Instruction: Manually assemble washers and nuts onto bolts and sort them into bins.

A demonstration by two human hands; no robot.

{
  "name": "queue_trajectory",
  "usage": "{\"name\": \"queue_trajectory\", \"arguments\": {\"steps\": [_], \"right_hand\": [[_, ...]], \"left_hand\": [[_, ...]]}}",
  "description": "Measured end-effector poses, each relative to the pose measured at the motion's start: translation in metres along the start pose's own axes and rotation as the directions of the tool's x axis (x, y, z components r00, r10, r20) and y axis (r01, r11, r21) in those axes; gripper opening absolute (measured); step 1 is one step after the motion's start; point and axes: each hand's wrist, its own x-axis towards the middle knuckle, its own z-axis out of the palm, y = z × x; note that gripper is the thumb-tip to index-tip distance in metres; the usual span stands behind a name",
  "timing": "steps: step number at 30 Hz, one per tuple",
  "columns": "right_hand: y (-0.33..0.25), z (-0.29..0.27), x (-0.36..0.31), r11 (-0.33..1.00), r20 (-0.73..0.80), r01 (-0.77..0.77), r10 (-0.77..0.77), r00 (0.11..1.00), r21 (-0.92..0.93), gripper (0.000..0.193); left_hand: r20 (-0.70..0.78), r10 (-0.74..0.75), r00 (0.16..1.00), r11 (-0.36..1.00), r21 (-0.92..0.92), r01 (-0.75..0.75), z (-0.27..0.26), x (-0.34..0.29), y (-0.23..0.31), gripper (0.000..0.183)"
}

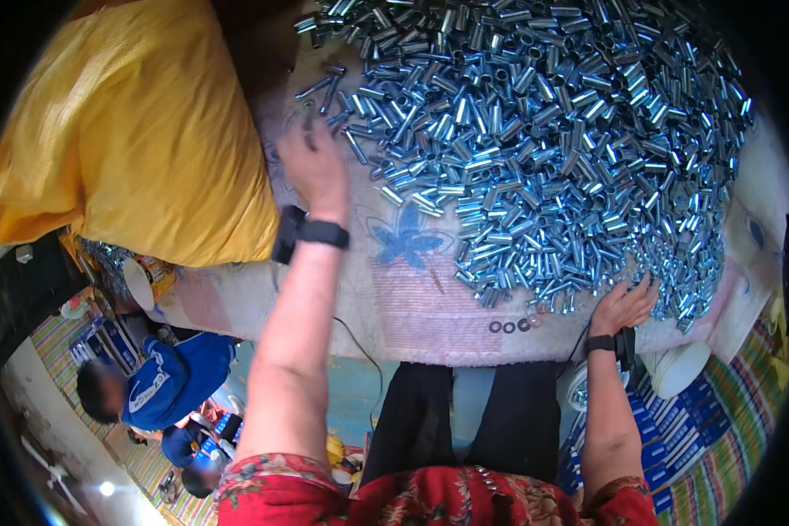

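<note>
A large heap of shiny metal sleeves [543, 158], mixed with bolt-like pieces, is spread over a cloth-covered table [324, 307]. My left hand [316, 167] reaches to the heap's left edge, beside a few loose bolts [329, 92]. Its fingers look apart, though motion blurs them, and I make out nothing held. At the near right edge of the heap lies my right hand [624, 305], fingers spread against smaller metal pieces [662, 272]. Both wrists wear dark bands with a boxy device.
A bulging yellow sack [140, 131] stands at the left. Several dark washers [510, 327] lie near the table's front edge. White tubs [679, 370] and blue boxes [684, 430] sit below right. A person in blue [180, 377] is down at the left. Thin cables hang over the front edge.
</note>
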Motion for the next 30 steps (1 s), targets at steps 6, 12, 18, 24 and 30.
{"name": "queue_trajectory", "arguments": {"steps": [6, 12, 18, 24, 30], "right_hand": [[-0.008, 0.003, 0.0, 1.0, 0.027, -0.002, 0.002, 1.0, 0.016, 0.048], [-0.007, 0.0, 0.0, 1.0, 0.021, -0.016, 0.016, 1.0, 0.009, 0.047], [-0.003, 0.001, 0.003, 0.999, 0.006, -0.019, 0.019, 1.0, -0.034, 0.046], [-0.007, 0.005, 0.002, 1.0, -0.031, 0.016, -0.016, 0.999, -0.002, 0.044], [-0.005, 0.005, 0.002, 1.0, -0.035, -0.011, 0.01, 0.999, -0.023, 0.043]], "left_hand": [[0.056, -0.267, 0.962, 0.834, 0.514, 0.202, 0.034, 0.103, 0.001, 0.04], [-0.087, 0.183, 0.979, 0.961, 0.225, -0.16, 0.076, 0.003, 0.03, 0.03], [0.197, 0.093, 0.976, 0.994, -0.08, -0.079, 0.075, -0.088, 0.09, 0.03], [0.282, 0.191, 0.94, 0.97, -0.202, -0.137, 0.06, -0.149, 0.139, 0.034], [0.461, 0.406, 0.789, 0.907, -0.312, -0.284, -0.006, -0.144, 0.14, 0.052]]}}
